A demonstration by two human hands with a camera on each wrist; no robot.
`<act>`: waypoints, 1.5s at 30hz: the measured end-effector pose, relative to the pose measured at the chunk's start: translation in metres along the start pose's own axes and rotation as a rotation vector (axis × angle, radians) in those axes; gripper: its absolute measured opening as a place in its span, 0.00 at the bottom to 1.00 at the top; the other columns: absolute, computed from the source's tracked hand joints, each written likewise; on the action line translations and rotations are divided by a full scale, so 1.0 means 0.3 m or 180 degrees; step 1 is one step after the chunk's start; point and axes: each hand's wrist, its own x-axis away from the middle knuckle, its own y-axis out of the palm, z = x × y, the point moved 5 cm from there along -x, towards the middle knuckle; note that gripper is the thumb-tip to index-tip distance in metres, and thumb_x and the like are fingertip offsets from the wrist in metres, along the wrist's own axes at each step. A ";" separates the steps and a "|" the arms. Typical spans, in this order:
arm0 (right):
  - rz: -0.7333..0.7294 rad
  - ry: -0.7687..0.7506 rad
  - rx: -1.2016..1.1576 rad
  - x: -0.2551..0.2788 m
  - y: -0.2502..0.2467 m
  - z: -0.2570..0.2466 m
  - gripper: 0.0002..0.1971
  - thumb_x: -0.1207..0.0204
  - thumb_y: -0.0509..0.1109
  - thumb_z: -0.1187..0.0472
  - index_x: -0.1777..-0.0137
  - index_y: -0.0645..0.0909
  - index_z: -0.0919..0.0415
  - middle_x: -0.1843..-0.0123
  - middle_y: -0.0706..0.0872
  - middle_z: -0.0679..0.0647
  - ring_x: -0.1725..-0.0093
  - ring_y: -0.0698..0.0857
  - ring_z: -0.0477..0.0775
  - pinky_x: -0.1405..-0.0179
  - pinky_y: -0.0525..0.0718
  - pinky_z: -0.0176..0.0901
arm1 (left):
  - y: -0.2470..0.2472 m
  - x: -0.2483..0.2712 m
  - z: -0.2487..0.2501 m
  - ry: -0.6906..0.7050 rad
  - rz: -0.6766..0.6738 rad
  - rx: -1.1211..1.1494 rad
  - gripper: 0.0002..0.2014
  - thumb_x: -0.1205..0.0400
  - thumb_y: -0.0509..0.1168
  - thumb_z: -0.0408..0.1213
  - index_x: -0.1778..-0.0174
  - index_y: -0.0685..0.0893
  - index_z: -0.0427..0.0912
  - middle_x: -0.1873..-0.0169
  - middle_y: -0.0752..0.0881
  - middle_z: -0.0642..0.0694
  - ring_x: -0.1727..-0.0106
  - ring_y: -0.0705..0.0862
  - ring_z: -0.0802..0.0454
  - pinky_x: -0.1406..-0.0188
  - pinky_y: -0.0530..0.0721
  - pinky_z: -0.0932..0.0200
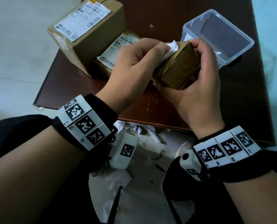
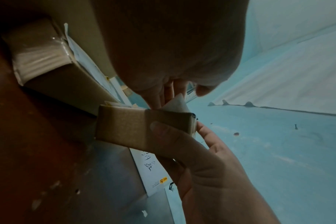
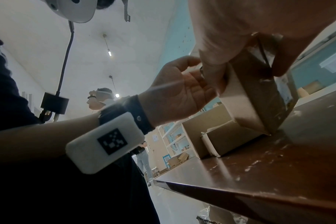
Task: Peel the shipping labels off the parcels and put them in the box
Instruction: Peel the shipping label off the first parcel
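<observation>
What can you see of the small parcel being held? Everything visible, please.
The small parcel is a brown cardboard box wrapped in glossy tape, tilted, one lower corner on the brown table. The right hand grips its near end, thumb on the side face. The left hand pinches its white label, crumpled and partly lifted off the top. The clear plastic box stands behind.

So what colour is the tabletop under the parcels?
Dark reddish-brown tabletop, scuffed with pale marks; clearest in the head view.
</observation>
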 end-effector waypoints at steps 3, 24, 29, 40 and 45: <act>0.0020 -0.0112 0.0121 0.005 0.004 -0.013 0.46 0.33 0.91 0.56 0.18 0.73 0.65 0.28 0.77 0.49 0.26 0.81 0.54 0.28 0.86 0.54 | -0.001 0.005 0.018 0.0251 -0.0007 -0.0410 0.13 0.15 0.75 0.43 0.44 0.93 0.37 0.50 0.93 0.46 0.47 0.91 0.58 0.47 0.86 0.62; 0.0068 -0.0011 -0.0012 0.036 0.055 -0.074 0.53 0.34 0.92 0.63 0.12 0.66 0.66 0.21 0.74 0.62 0.21 0.78 0.56 0.22 0.83 0.54 | -0.076 0.023 0.103 0.0544 0.0155 -0.1629 0.12 0.12 0.69 0.44 0.50 0.94 0.41 0.59 0.93 0.49 0.58 0.91 0.56 0.55 0.88 0.48; 0.0046 -0.0072 0.0142 0.034 0.040 -0.059 0.53 0.34 0.93 0.63 0.12 0.68 0.70 0.22 0.74 0.64 0.23 0.76 0.46 0.20 0.76 0.33 | -0.051 0.028 0.103 0.0645 0.0139 -0.1649 0.13 0.11 0.69 0.40 0.56 0.90 0.35 0.65 0.90 0.44 0.66 0.87 0.57 0.64 0.81 0.67; 0.0213 -0.0101 0.0087 0.023 0.015 -0.060 0.48 0.39 0.93 0.61 0.18 0.75 0.62 0.24 0.77 0.60 0.23 0.79 0.52 0.22 0.78 0.37 | -0.040 0.034 0.091 0.0040 0.0476 -0.0915 0.13 0.09 0.68 0.40 0.57 0.88 0.38 0.69 0.87 0.48 0.75 0.83 0.65 0.74 0.77 0.71; 0.0162 -0.0065 -0.0003 0.021 0.017 -0.061 0.49 0.39 0.93 0.60 0.18 0.74 0.60 0.24 0.77 0.59 0.22 0.79 0.52 0.21 0.80 0.44 | -0.036 0.039 0.095 -0.0059 0.0529 -0.0944 0.14 0.08 0.67 0.41 0.59 0.84 0.40 0.72 0.83 0.54 0.76 0.83 0.67 0.75 0.76 0.72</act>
